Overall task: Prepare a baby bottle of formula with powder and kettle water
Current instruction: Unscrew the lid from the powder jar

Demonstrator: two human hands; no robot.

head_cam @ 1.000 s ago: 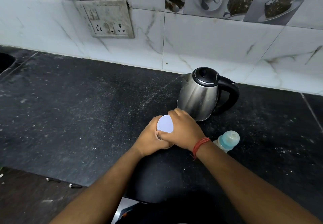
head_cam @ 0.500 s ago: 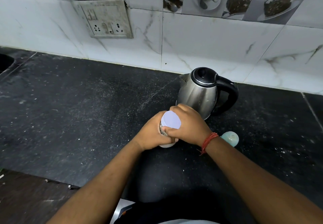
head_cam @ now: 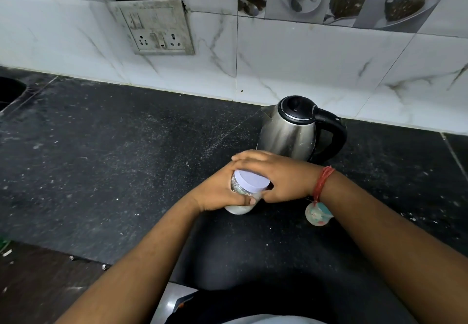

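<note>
Black speckled stone desk (head_cam: pixel 106 161) under white marble wall tiles (head_cam: pixel 304 65). Left hand (head_cam: pixel 217 192) wrapped round small clear jar of white powder (head_cam: pixel 240 206), thumb across its front. Right hand (head_cam: pixel 281 179) curled over jar's pale lilac round lid (head_cam: pixel 250 180), fingers laid on the left hand's fingers. Just behind: steel kettle with black lid and handle (head_cam: pixel 291 133). Beside right wrist: baby bottle with teal cap (head_cam: pixel 317 213), partly hidden. Grey socket plate (head_cam: pixel 154 27) on wall.

Both hands, left (head_cam: pixel 217 192) and right (head_cam: pixel 281 177), grip a lidded jar (head_cam: pixel 244 194) on the counter (head_cam: pixel 101 159) before the kettle (head_cam: pixel 291 131).
</note>
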